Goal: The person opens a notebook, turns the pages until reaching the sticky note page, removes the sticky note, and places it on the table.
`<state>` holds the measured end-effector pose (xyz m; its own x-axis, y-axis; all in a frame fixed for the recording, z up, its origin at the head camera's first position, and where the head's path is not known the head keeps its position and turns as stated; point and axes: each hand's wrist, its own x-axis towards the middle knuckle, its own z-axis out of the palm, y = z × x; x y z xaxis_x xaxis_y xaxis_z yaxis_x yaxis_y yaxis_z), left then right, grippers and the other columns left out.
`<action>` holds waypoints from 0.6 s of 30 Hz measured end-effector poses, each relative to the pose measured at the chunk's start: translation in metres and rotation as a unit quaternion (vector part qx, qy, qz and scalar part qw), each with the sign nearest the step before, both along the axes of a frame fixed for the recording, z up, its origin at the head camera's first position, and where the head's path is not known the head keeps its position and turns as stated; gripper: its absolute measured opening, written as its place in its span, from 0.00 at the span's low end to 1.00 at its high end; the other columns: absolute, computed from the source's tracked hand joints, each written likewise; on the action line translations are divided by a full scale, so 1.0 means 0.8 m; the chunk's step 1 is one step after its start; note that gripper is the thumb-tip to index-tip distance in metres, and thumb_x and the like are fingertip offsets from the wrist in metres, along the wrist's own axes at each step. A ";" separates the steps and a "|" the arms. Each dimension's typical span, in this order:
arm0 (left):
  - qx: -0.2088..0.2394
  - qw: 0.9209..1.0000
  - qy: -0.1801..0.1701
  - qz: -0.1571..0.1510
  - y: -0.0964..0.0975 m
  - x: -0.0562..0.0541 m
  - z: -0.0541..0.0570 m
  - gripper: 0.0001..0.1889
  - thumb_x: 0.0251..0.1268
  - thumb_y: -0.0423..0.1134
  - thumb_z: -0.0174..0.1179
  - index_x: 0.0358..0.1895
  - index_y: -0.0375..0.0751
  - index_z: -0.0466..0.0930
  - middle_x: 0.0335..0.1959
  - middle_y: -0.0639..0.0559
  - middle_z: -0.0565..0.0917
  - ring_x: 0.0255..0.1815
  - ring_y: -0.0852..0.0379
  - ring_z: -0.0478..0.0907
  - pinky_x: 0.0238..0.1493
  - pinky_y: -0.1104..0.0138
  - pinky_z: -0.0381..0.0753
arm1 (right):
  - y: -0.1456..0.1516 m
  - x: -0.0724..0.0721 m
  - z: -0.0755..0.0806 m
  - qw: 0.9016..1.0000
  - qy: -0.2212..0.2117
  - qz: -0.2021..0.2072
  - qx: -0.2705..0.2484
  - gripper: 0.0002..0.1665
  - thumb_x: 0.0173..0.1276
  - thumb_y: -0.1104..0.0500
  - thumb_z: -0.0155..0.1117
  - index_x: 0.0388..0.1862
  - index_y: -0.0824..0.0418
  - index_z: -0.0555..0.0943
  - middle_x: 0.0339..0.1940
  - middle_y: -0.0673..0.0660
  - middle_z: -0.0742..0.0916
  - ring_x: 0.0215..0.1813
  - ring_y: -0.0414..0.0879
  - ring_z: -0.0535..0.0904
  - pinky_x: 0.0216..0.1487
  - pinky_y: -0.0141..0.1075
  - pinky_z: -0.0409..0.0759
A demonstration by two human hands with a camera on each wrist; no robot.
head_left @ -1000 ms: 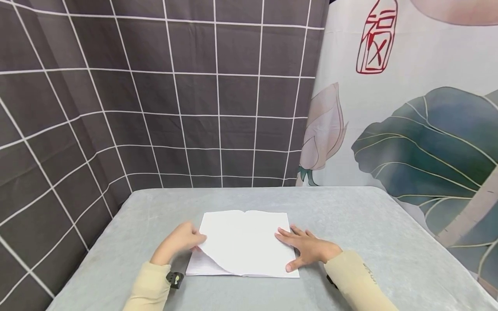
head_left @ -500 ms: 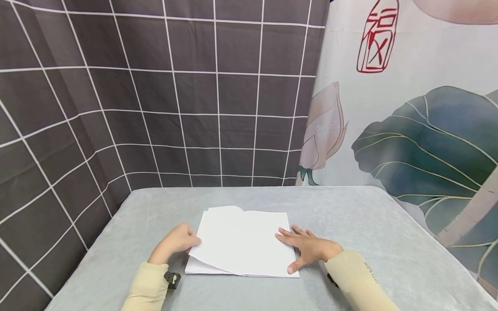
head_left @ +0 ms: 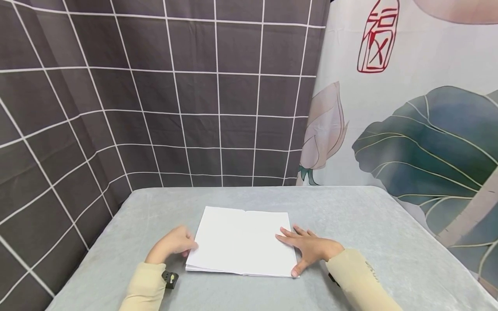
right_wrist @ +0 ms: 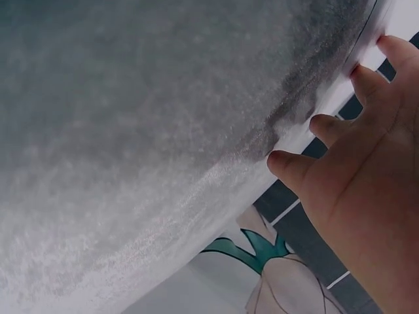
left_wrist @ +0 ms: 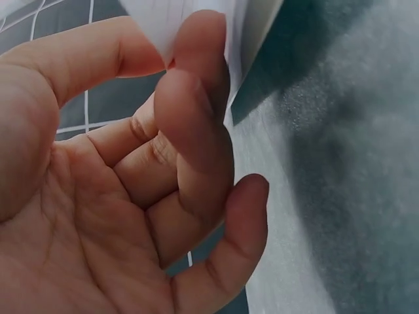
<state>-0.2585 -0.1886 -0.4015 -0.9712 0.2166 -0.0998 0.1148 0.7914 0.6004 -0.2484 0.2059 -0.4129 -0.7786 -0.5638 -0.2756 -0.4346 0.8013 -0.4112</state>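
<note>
An open notebook (head_left: pixel 241 242) with blank white pages lies on the table. At its left edge my left hand (head_left: pixel 175 242) pinches the border of a page; in the left wrist view the thumb and forefinger meet on the page corner (left_wrist: pixel 157 23), while the other fingers stay bent below. That page lies nearly flat over the left half, with a thin gap along its near edge. My right hand (head_left: pixel 313 249) rests spread on the right edge, fingers on the right page and thumb at the near corner. Its fingertips (right_wrist: pixel 288 163) reach the table surface and book edge in the right wrist view.
A pale grey cloth covers the table (head_left: pixel 369 224) around the notebook. Behind it hangs a dark curtain (head_left: pixel 194 99) with white grid lines. To the right is a white curtain (head_left: pixel 338 52) printed with lotus flowers and leaves. Each wrist wears a small black camera (head_left: pixel 170 279).
My left hand has moved slightly left and toward me, bringing the lifted page down over the left half. The right hand has stayed almost still on the right page.
</note>
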 end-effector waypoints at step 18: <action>-0.003 1.000 -0.015 -0.018 -0.003 0.001 -0.006 0.15 0.47 0.32 0.61 0.07 0.41 0.71 0.03 0.59 0.65 0.11 0.62 0.58 0.19 0.72 0.56 | -0.001 0.004 -0.002 1.000 0.030 0.001 0.003 0.65 0.38 0.36 0.76 0.76 0.52 0.58 0.79 0.58 0.58 0.77 0.68 0.44 0.70 0.66 0.43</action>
<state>-0.2575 -0.1909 -0.4065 -0.9592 0.2511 -0.1299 0.1258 0.7905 0.5994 -0.2449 0.2054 -0.4148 -0.7923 -0.5642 -0.2323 -0.4600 0.8025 -0.3799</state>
